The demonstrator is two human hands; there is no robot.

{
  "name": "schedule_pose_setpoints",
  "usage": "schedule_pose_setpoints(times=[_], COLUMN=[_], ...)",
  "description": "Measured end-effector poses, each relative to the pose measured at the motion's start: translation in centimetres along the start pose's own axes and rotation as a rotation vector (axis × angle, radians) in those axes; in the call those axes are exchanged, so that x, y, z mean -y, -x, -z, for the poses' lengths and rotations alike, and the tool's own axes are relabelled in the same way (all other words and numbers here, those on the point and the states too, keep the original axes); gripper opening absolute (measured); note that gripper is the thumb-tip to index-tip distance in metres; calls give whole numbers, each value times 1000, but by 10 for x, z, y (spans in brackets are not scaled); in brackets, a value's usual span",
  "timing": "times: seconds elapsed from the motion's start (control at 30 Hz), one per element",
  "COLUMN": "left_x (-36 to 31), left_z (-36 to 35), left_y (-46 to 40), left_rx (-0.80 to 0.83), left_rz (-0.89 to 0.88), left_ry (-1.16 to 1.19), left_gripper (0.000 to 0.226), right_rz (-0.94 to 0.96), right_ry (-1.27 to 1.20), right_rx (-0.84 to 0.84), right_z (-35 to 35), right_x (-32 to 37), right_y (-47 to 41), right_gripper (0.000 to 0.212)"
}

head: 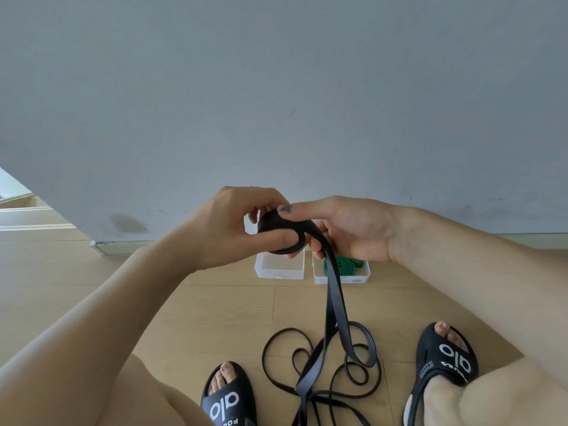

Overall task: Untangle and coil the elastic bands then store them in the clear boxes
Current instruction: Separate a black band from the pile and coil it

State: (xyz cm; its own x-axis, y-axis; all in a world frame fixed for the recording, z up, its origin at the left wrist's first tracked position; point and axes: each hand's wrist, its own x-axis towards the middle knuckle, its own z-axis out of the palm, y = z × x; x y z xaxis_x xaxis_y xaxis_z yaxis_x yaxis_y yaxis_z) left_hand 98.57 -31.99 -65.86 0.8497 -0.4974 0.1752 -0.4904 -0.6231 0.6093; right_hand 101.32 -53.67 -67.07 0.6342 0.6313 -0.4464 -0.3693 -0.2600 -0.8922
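A grey wall [276,87] fills the upper half of the head view. Below it, a light wood-pattern floor [215,318] extends to the lower edge.

Two bare forearms are seen entering from the lower corners and meeting near the centre of the view. Two feet in black slides [229,401] with white lettering are planted on the floor, one at each side of the lower centre.

A black elastic band [333,290] is held up between the hands. Its upper end is wound into a small coil [281,230], and two flat strands hang down from the coil to the floor. The remainder lies between the feet in loose, overlapping loops [322,364].

The left hand [233,222] is positioned at the left side of the coil. The coil is pinched between the thumb, laid across its near face, and the curled fingers behind it.

The right hand [347,229] is positioned at the right side of the coil. Its thumb is pressed onto the top of the coil, and the hanging strands pass across its curled fingers. Whether those fingers close fully on the strands cannot be told.

Two clear boxes stand side by side on the floor by the wall, partly hidden by the hands. The left box [278,269] shows no band inside. A coiled green band [345,264] lies in the right box [341,276].
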Motion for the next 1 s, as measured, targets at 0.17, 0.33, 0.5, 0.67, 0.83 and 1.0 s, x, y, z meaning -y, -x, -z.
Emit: schedule_pose_setpoints(times=[0.17, 0.33, 0.5, 0.67, 0.83, 1.0], left_x=[1, 9, 12, 13, 8, 7], left_z=[-1, 5, 10, 4, -2, 1], left_y=[-2, 1, -1, 1, -1, -2], left_rx=[9, 29, -3, -31, -81, 12], left_rz=[0, 73, 123, 141, 126, 74], left_ry=[28, 90, 218, 344, 420, 152], left_gripper=[12, 8, 2, 14, 20, 10], right_rz=[65, 115, 218, 63, 105, 100], right_ry=[112, 197, 91, -57, -237, -52], right_rx=[-54, -197, -268, 21, 221, 93], right_z=[-3, 5, 11, 5, 3, -1], right_x=[-1, 6, 4, -4, -1, -6], right_y=[-6, 5, 3, 6, 7, 2], right_gripper=[67, 45, 36, 41, 39, 36])
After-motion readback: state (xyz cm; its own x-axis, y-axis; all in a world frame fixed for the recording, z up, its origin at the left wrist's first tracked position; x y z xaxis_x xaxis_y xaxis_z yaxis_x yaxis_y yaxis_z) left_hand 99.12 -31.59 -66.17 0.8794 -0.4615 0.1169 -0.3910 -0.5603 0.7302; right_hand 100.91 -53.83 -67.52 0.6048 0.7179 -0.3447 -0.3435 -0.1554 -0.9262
